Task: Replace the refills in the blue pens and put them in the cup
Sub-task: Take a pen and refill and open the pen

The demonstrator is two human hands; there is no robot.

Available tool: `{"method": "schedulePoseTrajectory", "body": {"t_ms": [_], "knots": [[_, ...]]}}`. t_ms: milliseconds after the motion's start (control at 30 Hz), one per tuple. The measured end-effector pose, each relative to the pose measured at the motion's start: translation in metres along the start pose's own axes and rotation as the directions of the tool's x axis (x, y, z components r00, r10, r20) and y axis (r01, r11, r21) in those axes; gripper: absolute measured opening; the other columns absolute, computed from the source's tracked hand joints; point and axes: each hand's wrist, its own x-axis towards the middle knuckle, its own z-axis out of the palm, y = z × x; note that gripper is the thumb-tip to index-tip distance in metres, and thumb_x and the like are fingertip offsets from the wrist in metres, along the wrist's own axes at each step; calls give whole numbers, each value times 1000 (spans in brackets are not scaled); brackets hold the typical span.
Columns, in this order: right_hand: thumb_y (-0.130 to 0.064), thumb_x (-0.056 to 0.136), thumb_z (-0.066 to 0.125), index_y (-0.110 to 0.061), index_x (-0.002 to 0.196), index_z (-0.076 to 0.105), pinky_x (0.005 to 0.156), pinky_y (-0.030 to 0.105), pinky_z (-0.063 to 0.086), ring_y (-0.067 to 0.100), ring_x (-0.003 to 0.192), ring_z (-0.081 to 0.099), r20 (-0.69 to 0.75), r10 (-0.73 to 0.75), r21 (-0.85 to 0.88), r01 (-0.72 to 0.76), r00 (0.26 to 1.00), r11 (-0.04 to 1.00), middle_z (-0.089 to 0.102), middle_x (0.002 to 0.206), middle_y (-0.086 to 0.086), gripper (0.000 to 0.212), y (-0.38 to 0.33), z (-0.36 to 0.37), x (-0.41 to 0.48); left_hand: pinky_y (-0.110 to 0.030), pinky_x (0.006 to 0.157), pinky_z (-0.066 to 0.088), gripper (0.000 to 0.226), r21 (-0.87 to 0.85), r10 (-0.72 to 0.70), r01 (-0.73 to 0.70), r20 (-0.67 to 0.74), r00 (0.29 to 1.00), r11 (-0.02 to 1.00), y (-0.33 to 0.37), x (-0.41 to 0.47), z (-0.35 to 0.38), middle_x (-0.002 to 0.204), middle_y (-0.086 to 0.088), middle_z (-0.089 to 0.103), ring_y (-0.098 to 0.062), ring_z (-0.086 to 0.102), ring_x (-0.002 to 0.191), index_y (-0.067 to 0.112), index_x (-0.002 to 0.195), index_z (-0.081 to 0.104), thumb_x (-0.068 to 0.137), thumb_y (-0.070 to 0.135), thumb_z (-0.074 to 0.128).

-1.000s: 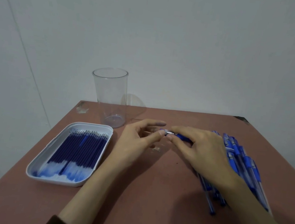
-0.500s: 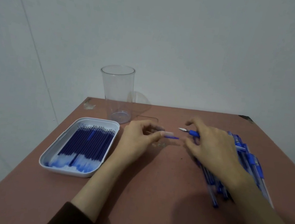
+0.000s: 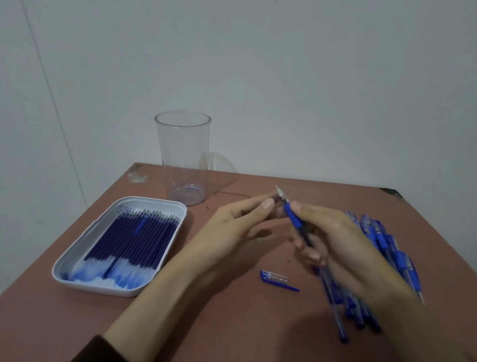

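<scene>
1. Well, I see the table point(image 3: 241, 346), with the refill tray point(image 3: 97, 289) at 9 o'clock.
2. The cup point(image 3: 183, 156) stands upright at 11, the pen pile point(image 3: 385, 244) at 3.
3. The right hand point(image 3: 343, 248) grips 1 pen point(image 3: 294, 220).
4. The left hand point(image 3: 225, 233) has near-straight fingers at the pen's tip; pinching, I cannot tell.
5. The cap point(image 3: 275, 278) lies at 6.

A plain indoor room serves as a simple desk workplace: a small reddish-brown table point(image 3: 241, 346) stands with its far edge against a bare white wall point(image 3: 305, 68). Stationery lies on it: a white tray point(image 3: 130, 294) of refills point(image 3: 134, 240) near the left edge, a clear cup point(image 3: 183, 156) by the far-left corner, and blue pens point(image 3: 388, 247) heaped along the right edge.
</scene>
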Motion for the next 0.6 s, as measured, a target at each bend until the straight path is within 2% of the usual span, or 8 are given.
{"method": "schedulePoseTrajectory", "body": {"t_ms": [100,167,300,333,400,467,533,600], "knots": [[-39,83,53,-8,76,65,43,26,11,9,38,25,163,116,80,-130,980,988,42,55,5,34,1,8,-1,-20,72,55,29,-52,41,-42,-16,999,998,-2,5,-1,103,-5,73,-12,69,91,10,109,64,83,18,53],[-36,85,51,-12,70,66,44,26,10,7,36,24,174,115,112,-135,978,984,42,50,1,32,1,13,-2,-19,67,55,23,-76,50,-54,-54,997,996,-3,6,-2,91,-3,74,-9,70,81,10,95,68,78,19,56],[-26,88,58,-11,80,69,45,29,12,11,41,24,1,-100,-19,100,995,995,43,53,4,20,8,19,-1,-31,83,54,12,-79,84,-98,-162,983,992,-6,10,-8,82,-5,71,-16,66,79,11,74,73,68,20,66],[-24,88,60,-14,86,71,45,29,15,12,43,27,-29,-170,-70,168,985,983,44,55,5,15,10,21,-1,-33,85,52,16,-71,97,-112,-186,978,991,-7,10,-9,82,-7,70,-19,66,80,8,77,71,67,20,68],[-22,87,64,-19,91,74,46,25,28,9,45,36,-68,-270,-164,256,960,953,49,55,2,11,14,23,1,-32,75,55,28,-107,93,-115,-191,977,988,-5,11,-7,84,-9,69,-22,66,78,6,88,61,66,21,69],[-22,87,64,-21,92,73,51,16,36,4,47,44,-109,-321,-243,288,941,926,54,53,-5,11,17,23,3,-29,69,57,37,-173,71,-98,-159,985,980,-5,10,-3,97,-7,72,-18,68,80,9,101,56,68,23,66],[-25,87,63,-24,91,73,51,14,37,1,47,46,-184,-352,-295,290,918,910,55,53,-5,10,18,20,5,-26,80,56,47,-195,57,-83,-136,989,977,-3,9,-1,113,-6,70,-14,69,91,12,118,55,72,21,63],[-25,87,64,-28,87,71,51,14,38,1,46,48,-245,-380,-350,284,892,893,56,53,-2,8,15,13,7,-25,86,53,44,-165,60,-84,-146,988,983,-3,9,-3,111,-7,70,-14,68,99,13,122,55,78,14,61]]}}
